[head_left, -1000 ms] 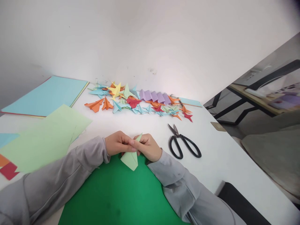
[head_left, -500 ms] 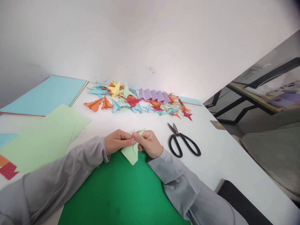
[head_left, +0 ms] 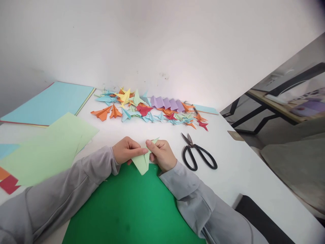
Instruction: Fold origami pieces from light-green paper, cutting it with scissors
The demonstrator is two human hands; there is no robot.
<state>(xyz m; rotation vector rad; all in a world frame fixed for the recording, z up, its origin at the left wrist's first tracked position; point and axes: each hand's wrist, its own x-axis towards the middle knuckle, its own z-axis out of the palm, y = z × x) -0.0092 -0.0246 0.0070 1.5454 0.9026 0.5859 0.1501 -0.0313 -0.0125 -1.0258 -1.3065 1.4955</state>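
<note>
A pale green folded paper (head_left: 141, 164) with a pointed tip is held between both my hands, over the far edge of a green sheet (head_left: 127, 203). My left hand (head_left: 128, 150) is closed on its left side, thumb laid along the top. On the right, my right hand (head_left: 163, 155) pinches the paper near the tip, its thumb close to the left thumb. The fingers behind the paper are partly hidden. Black-handled scissors (head_left: 193, 145) lie to the right of my right hand, blades slightly apart.
Folded paper shapes in several colours (head_left: 152, 113) lie along the wall, with a purple pleated paper (head_left: 167, 103) among them. Light green sheets (head_left: 50, 145) and a blue-topped paper stack (head_left: 50, 103) are at left. A black object (head_left: 259, 217) sits at lower right.
My left thumb and fingers have shifted slightly lower on the folded paper. The paper has tilted a little and its lower corner has moved up and left. The rest has stayed put.
</note>
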